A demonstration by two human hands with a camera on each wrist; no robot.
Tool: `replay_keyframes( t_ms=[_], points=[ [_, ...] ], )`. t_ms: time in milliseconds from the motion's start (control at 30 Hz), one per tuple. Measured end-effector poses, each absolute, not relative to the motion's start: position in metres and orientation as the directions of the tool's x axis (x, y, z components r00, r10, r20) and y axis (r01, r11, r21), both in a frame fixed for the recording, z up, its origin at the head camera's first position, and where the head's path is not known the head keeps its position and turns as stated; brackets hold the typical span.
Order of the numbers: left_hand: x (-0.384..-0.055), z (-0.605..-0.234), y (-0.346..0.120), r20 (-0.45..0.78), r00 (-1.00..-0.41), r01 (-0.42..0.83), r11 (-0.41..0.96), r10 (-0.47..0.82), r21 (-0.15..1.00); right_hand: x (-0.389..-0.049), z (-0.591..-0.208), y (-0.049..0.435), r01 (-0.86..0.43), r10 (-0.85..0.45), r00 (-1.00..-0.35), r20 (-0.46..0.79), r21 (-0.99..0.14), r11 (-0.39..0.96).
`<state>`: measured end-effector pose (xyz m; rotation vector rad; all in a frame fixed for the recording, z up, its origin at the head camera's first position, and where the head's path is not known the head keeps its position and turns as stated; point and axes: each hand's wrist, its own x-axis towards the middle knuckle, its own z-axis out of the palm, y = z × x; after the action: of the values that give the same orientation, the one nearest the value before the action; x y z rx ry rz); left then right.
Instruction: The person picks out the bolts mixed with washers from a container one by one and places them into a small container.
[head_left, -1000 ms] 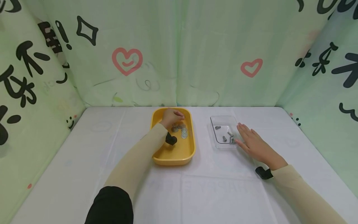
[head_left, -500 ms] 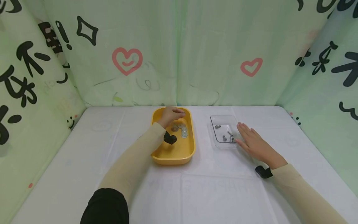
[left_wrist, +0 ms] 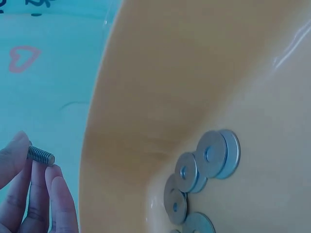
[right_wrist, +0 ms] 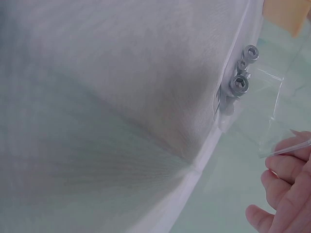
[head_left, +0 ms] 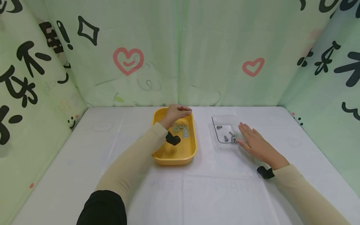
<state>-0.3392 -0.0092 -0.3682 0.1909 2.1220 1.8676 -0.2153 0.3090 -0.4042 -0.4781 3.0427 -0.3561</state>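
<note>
Above the far right part of a yellow tray [head_left: 172, 162], my left hand [head_left: 177, 114] pinches a bolt [left_wrist: 41, 156] between thumb and fingertips. The bolt's threaded end points outward; its head is hidden by the fingers. Several flat metal washers [left_wrist: 212, 154] lie in the yellow tray below, some overlapping. My right hand [head_left: 258, 147], fingers straight, rests against the right side of a clear plastic box [head_left: 220, 120]. Inside that box lie several socket-head bolts [right_wrist: 239, 84], apart from the hand.
A white cloth [head_left: 202, 193] covers the table. Between the yellow tray and the clear box lies a strip of bare cloth. Green printed curtains [head_left: 213, 75] stand behind the table and at both sides.
My left hand has risen and moved to the right toward the yellow tray's far right corner, with the bolt pinched in it. The right hand stays put beside the clear box.
</note>
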Motion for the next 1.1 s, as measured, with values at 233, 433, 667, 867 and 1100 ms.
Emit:
replay_keyframes(
  t_ms=[233, 433, 667, 867, 1100],
  points=[
    [-0.333, -0.359, -0.003, -0.161, -0.942, -0.129, 0.125, 0.295, 0.984, -0.216, -0.403, 0.308, -0.296, -0.309, -0.951, -0.018, -0.235, 0.926],
    [-0.329, -0.351, 0.003, -0.143, -0.94, -0.113, 0.113, 0.309, 0.987, -0.216, -0.403, 0.308, -0.297, -0.31, -0.951, -0.02, -0.23, 0.927],
    [-0.321, -0.337, 0.012, -0.13, -0.931, -0.093, 0.123, 0.342, 0.988, -0.216, -0.402, 0.307, -0.293, -0.306, -0.952, -0.022, -0.233, 0.927],
    [-0.314, -0.326, 0.022, -0.119, -0.922, -0.085, 0.108, 0.369, 0.991, -0.216, -0.402, 0.308, -0.296, -0.308, -0.951, -0.018, -0.23, 0.927],
    [-0.306, -0.315, 0.033, -0.138, -0.922, -0.095, 0.136, 0.361, 0.986, -0.217, -0.403, 0.308, -0.291, -0.305, -0.952, -0.028, -0.234, 0.928]
  ],
)
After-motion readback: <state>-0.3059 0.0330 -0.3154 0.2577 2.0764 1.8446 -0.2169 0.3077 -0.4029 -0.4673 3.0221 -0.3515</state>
